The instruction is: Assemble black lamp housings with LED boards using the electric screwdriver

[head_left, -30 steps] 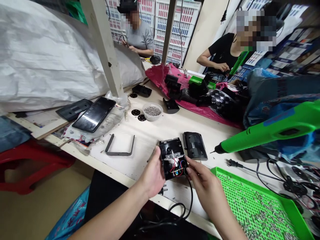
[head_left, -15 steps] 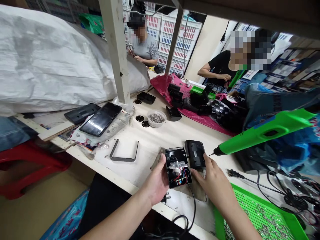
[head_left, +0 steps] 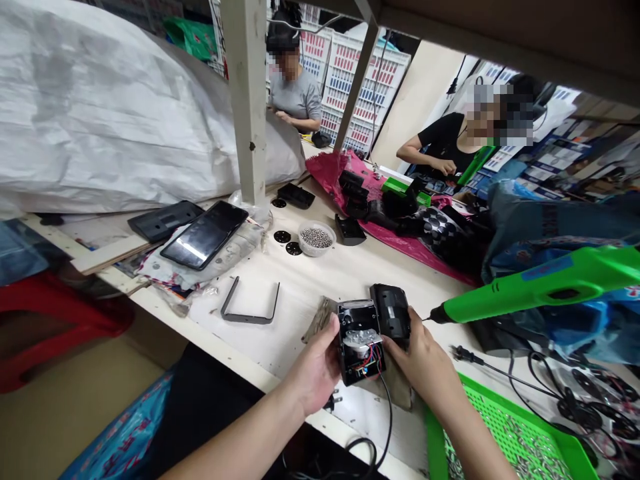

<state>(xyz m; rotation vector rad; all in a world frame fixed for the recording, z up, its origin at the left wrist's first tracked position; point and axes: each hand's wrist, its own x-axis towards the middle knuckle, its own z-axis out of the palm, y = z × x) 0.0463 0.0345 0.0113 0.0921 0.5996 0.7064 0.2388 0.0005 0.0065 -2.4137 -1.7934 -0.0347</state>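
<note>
The left hand [head_left: 315,365] and right hand [head_left: 419,355] are holding an open black plastic housing [head_left: 350,321] at six o'clock above the worktop [head_left: 340,275], fingers clamped on its sides. It's seemingly light, with delicate wiring [head_left: 369,360], so its edges are the safest hold.

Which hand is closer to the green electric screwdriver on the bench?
The right hand is nearer, just below and left of the tip of the green electric screwdriver. The left hand is farther away, on the other side of the open black housing.
</note>
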